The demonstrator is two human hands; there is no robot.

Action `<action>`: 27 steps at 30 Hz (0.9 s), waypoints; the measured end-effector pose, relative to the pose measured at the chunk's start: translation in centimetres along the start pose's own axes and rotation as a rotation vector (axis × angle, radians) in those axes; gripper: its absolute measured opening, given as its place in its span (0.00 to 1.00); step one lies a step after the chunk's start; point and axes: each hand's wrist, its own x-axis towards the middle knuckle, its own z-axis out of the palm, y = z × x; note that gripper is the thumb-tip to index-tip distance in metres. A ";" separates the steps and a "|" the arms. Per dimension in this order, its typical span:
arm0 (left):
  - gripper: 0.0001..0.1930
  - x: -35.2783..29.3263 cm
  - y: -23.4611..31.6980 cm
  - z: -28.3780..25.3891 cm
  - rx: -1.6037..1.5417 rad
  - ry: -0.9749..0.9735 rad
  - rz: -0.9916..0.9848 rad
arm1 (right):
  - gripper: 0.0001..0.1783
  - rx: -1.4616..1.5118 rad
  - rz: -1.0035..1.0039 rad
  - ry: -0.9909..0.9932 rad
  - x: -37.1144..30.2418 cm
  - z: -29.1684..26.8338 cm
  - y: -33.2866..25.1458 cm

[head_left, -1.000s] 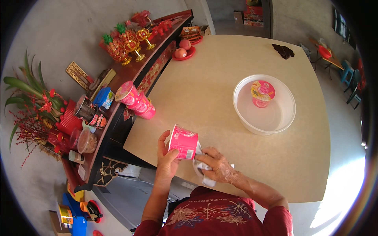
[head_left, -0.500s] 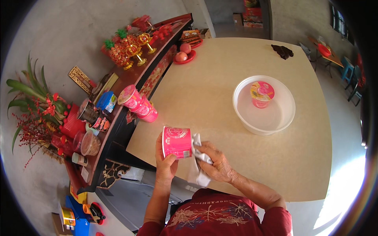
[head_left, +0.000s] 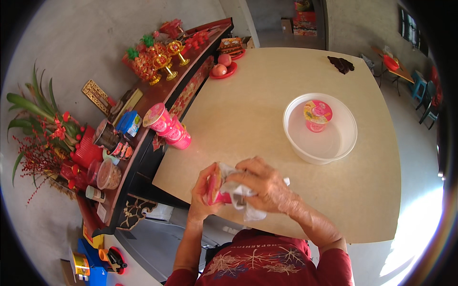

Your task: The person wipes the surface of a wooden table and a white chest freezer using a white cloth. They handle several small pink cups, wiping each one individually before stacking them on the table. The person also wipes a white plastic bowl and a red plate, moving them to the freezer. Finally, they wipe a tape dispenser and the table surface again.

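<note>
One pink cup sits gripped in your left hand, left of the white tub and nearer you. Your right hand clutches a white cloth against the cup.

Both hands curled, close together

Altar table along left side of main table; on it, goblets toward far end, jars nearer. Noodle cups grouped at main table's left edge. Fruits on plate, far left corner. Another noodle cup in tub, right half. Near edge: held cup between left hand and cloth under right hand.
</note>
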 end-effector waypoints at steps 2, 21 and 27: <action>0.50 -0.6 -0.2 0.0 -0.083 -0.047 -0.016 | 0.23 0.151 0.030 0.022 0.6 0.2 1.9; 0.42 -0.1 -0.6 0.9 -0.229 0.188 0.099 | 0.16 1.634 0.939 0.019 -2.9 8.1 3.7; 0.43 0.4 -0.7 -0.4 -0.030 0.323 0.086 | 0.14 1.293 0.929 -0.016 -4.4 8.0 3.9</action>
